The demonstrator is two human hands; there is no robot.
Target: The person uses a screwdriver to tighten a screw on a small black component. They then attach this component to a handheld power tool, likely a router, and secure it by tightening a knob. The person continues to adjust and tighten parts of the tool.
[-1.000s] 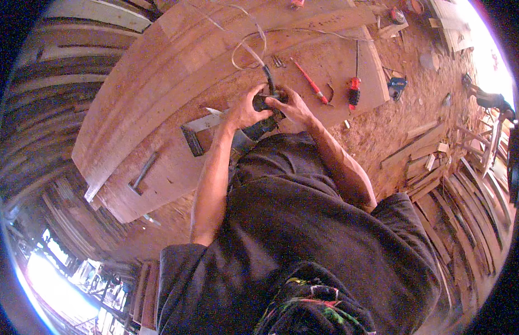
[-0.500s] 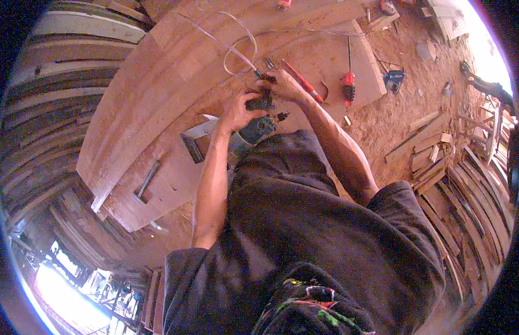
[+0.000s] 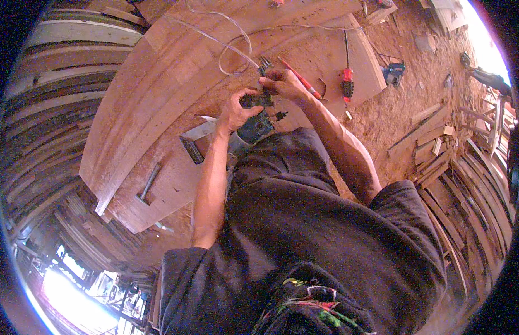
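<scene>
On the wooden board in front of me rests a power tool with a teal body (image 3: 255,132), close to my lap. My left hand (image 3: 234,114) is closed around a dark piece (image 3: 251,102) at the tool's far end, thumb and fingers on either side of it. Just beyond, my right hand (image 3: 285,85) pinches at a small dark part where a pale cable (image 3: 237,54) ends; the fingers hide most of it. A red pencil-like stick (image 3: 302,80) lies beside my right hand.
A red-handled screwdriver (image 3: 347,84) lies on the large wooden board (image 3: 131,106), right of my hands. A hammer (image 3: 149,183) and a dark-and-metal angled piece (image 3: 193,139) lie left. A blue tool (image 3: 393,74) sits on the dusty ground. Stacked planks (image 3: 58,111) line the left side.
Both hands stay at the tool and cable end, with small finger shifts. My right hand's fingers have drawn slightly down, and the cable loop has shifted a little left.
</scene>
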